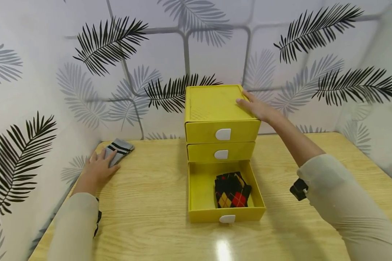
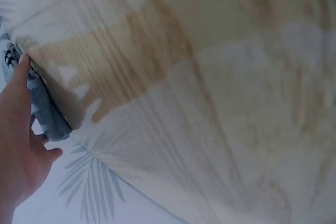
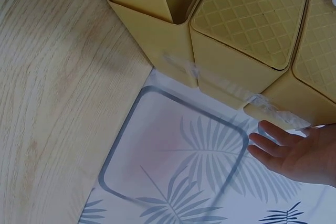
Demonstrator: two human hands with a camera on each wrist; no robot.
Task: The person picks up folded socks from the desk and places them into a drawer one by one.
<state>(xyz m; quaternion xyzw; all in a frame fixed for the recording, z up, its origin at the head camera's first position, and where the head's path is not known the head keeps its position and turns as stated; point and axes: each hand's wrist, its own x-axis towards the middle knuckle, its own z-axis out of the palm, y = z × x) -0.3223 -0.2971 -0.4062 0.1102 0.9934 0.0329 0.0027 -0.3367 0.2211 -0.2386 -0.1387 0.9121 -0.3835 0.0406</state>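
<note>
My left hand (image 1: 99,170) is at the far left of the table, fingers spread over folded grey socks (image 1: 122,149) with black stripes. In the left wrist view, the fingers of the left hand (image 2: 23,129) lie along the grey socks (image 2: 46,106). My right hand (image 1: 259,108) rests on the top right edge of a yellow drawer unit (image 1: 215,105). Its fingers (image 3: 273,148) are extended at the unit's side in the right wrist view. The bottom drawer (image 1: 227,214) is pulled out, with folded black, red and yellow argyle socks (image 1: 232,192) inside.
The upper drawer (image 1: 202,132) and middle drawer (image 1: 202,153) are closed, each with a white tab. The unit stands on a wooden table (image 1: 143,203) near its back edge. Behind it is a wall covering (image 1: 170,65) with a leaf print.
</note>
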